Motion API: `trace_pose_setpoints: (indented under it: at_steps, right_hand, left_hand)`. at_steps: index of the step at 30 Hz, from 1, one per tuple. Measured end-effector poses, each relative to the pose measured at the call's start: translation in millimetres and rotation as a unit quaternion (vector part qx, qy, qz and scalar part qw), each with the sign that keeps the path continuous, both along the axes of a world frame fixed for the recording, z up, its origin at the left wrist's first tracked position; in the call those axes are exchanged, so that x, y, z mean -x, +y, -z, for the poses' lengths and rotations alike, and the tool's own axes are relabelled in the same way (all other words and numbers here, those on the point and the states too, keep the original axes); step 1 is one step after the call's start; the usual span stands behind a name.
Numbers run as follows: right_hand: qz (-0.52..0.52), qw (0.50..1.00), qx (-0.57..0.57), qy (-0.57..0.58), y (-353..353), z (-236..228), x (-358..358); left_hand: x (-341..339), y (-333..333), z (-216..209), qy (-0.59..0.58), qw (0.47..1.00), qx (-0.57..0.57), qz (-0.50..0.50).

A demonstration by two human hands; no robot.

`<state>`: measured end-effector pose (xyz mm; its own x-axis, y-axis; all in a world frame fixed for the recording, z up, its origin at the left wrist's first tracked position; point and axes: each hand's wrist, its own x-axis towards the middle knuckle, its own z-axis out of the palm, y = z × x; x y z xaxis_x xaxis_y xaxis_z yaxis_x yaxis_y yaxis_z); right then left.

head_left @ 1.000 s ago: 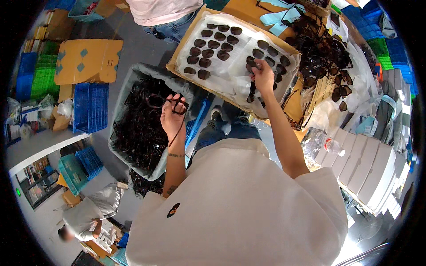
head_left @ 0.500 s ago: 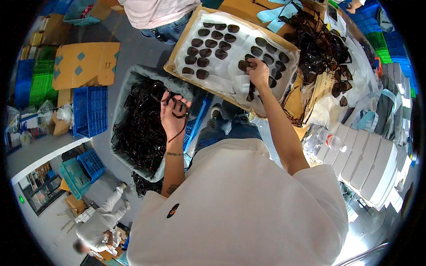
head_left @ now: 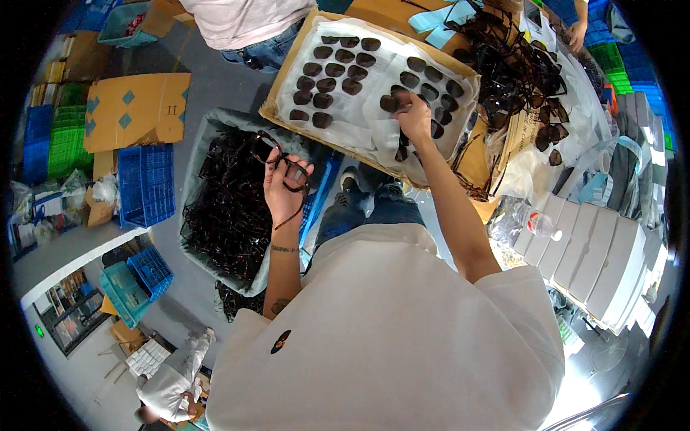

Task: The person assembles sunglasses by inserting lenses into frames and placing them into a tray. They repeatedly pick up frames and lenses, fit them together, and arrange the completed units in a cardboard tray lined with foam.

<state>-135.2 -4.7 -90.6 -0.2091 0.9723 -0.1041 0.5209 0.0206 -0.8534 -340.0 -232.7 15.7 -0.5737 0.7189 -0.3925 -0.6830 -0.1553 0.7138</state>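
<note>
My left hand (head_left: 285, 179) is closed around a dark eyeglass frame (head_left: 260, 146), palm up, above a lined bin. One rim of the frame stands out past the fingertips, and a temple arm hangs down by the wrist. Out over a shallow cardboard box (head_left: 270, 108), my right hand (head_left: 414, 121) has its fingers pinched at the edge of a dark lens (head_left: 389, 103); the fingertips are slightly blurred. Rows of similar dark lenses (head_left: 335, 70) lie on white paper in the box, in a left and a right group.
A lined bin (head_left: 192, 167) holds a heap of dark frames (head_left: 223, 208). Tangled sunglasses (head_left: 514, 72) cover the table right of the box. Nearby are a plastic bottle (head_left: 540, 225), white cartons (head_left: 575, 251) and a blue crate (head_left: 146, 185). Another person (head_left: 244, 25) stands at the far side.
The view has shifted slightly, so the box sits a little further left. My left hand still holds the eyeglass frame; my right hand stays at the same lenses. A bystander's hand has come lower at upper right.
</note>
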Motion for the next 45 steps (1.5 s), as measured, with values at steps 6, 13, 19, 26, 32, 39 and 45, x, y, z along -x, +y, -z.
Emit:
trace_pose_setpoints:
  at_steps: [6,13,19,26,32,39,45]
  right_hand:
    - [0.045,0.997,-0.043,-0.041,-5.5,-14.3,4.8]
    - [-0.011,0.984,-0.086,-0.156,6.2,-27.1,-7.2]
    - [-0.070,0.972,-0.091,-0.205,5.4,-31.1,11.4]
    - [-0.039,0.999,-0.025,-0.022,25.6,-23.1,38.1]
    - [-0.094,0.972,-0.089,-0.194,30.3,-5.4,97.4]
    - [-0.092,0.966,-0.116,-0.212,16.5,-29.9,105.1]
    - [-0.101,0.988,-0.100,-0.064,36.7,-13.1,83.7]
  left_hand:
    - [-4.5,-3.5,-5.1,-0.011,1.000,0.008,-0.003]
    - [-1.4,-7.1,2.5,0.004,1.000,0.003,0.022]
    - [-4.7,0.1,-5.0,0.037,0.998,-0.002,0.042]
    - [-12.2,33.6,-24.4,0.106,0.987,0.083,0.091]
    - [-10.5,50.3,-34.2,0.112,0.985,0.045,0.122]
    - [-2.9,20.9,-11.3,0.058,0.992,0.077,0.078]
    - [4.6,17.0,-12.2,0.081,0.991,0.082,0.074]
